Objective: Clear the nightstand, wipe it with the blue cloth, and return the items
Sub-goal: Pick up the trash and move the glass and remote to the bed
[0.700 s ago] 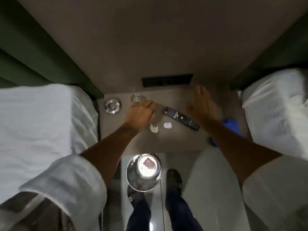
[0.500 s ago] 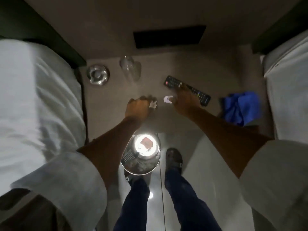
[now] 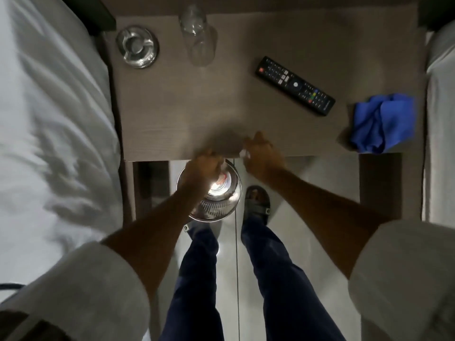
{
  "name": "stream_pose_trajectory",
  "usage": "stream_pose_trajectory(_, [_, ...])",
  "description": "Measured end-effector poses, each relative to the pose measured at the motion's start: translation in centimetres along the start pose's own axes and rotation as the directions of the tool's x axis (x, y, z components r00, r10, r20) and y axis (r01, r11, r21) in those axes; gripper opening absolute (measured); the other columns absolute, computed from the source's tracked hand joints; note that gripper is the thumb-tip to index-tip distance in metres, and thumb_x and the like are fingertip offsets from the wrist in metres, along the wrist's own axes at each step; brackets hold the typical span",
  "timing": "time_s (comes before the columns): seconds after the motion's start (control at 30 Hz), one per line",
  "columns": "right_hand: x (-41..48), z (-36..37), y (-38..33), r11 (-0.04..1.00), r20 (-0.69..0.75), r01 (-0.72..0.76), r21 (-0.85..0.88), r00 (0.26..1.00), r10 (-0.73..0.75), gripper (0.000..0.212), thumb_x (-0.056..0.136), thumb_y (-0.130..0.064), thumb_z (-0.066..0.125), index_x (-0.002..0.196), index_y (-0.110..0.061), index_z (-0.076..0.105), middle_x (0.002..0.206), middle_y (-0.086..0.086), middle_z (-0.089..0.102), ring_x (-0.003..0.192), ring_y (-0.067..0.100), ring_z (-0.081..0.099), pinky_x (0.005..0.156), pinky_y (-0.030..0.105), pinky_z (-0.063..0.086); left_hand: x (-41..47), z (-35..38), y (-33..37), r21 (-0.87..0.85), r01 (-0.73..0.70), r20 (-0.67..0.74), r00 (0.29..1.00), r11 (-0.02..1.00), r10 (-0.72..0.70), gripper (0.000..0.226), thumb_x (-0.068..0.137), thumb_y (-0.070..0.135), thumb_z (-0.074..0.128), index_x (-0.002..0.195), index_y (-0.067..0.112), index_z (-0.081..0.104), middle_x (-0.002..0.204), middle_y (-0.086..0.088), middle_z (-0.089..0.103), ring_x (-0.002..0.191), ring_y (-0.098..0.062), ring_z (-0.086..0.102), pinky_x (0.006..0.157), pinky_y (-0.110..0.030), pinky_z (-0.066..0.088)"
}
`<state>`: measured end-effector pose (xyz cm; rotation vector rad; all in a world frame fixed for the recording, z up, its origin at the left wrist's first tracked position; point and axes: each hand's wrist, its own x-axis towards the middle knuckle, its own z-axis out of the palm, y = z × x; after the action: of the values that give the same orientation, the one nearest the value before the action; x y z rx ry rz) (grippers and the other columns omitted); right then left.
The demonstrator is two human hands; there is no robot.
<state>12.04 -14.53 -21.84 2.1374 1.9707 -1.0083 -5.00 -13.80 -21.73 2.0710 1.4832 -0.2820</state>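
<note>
The grey-brown nightstand [image 3: 172, 114] carries a glass ashtray [image 3: 137, 46] at its back left, a clear drinking glass [image 3: 198, 35] beside it, a black remote [image 3: 295, 85] right of centre and the crumpled blue cloth [image 3: 382, 123] at the front right corner. My left hand [image 3: 200, 168] is closed over the metal bin [image 3: 221, 205] just below the front edge, a bit of white paper showing at its fingers. At the front edge my right hand [image 3: 262, 153] is closed on a white paper scrap [image 3: 243, 153].
White bedding [image 3: 54, 119] lies on the left and another bed [image 3: 440, 119] on the right, both close against the nightstand. The metal bin stands on the pale tiled floor [image 3: 307, 183] beside my feet.
Both hands picked up the white paper scraps from the middle of the nightstand and drew back to its front edge, the left one over the bin. The camera tilted down and closer.
</note>
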Motion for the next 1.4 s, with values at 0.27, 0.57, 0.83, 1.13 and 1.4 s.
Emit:
stream_pose_trajectory(0.27, [-4.5,8.0,-2.0,0.99,0.111,-0.045,0.137,0.993,0.03,0.037,0.091,-0.021,0.054,0.128,-0.019,0.046,0.124,0.012,0.047,0.101,0.027,0.06,0.081,0.038,0.055,-6.0,5.7,-2.9,-0.078,0.054,0.005,0.999,0.995,-0.054,0.025,0.092,0.008,0.06,0.115,0.001,0.067,0.122,-0.022,0.065,0.112,-0.045,0.061,0.086,-0.048,0.053])
stream_pose_trajectory(0.57, [-2.5,1.6,-1.4,0.984,-0.08,0.104,0.146,0.993,-0.093,0.024,0.093,-0.023,0.038,0.104,-0.011,0.055,0.095,0.013,0.065,0.08,0.03,0.064,0.069,0.04,0.055,-3.2,1.7,-2.7,-0.05,-0.061,-0.206,0.977,0.997,0.049,0.041,0.08,0.012,0.073,0.119,0.018,0.065,0.11,-0.012,0.071,0.084,-0.033,0.072,0.067,-0.04,0.057])
stream_pose_trajectory(0.83, [5.8,-9.8,8.7,0.948,-0.319,-0.315,0.043,0.895,0.312,0.077,0.067,-0.016,0.064,0.138,-0.013,0.034,0.136,0.016,0.042,0.125,0.038,0.038,0.101,0.051,0.034,11.1,-10.9,0.0,0.088,-0.026,-0.635,0.769,0.996,0.076,0.059,0.089,0.04,0.058,0.14,0.014,0.043,0.133,-0.022,0.053,0.114,-0.039,0.056,0.091,-0.047,0.046])
stream_pose_trajectory(1.13, [6.8,-8.9,12.1,0.924,-0.172,-0.35,-0.155,0.93,0.324,0.052,0.075,-0.018,0.066,0.124,-0.011,0.049,0.119,0.019,0.055,0.11,0.039,0.051,0.093,0.047,0.042,18.4,-15.6,-0.9,-0.025,0.048,-0.396,0.917,0.999,-0.054,0.052,0.09,0.025,0.06,0.14,0.021,0.048,0.141,-0.016,0.046,0.126,-0.039,0.046,0.102,-0.045,0.044])
stream_pose_trajectory(1.4, [5.7,-7.3,3.4,0.86,-0.063,-0.403,0.313,0.895,0.443,0.049,0.063,-0.033,0.083,0.101,-0.007,0.066,0.102,0.015,0.069,0.086,0.03,0.064,0.07,0.036,0.054,8.5,-16.1,-5.5,-0.391,-0.062,-0.536,0.826,0.918,-0.172,0.043,0.072,0.023,0.078,0.114,0.024,0.065,0.121,-0.004,0.06,0.1,-0.013,0.059,0.086,-0.024,0.05])
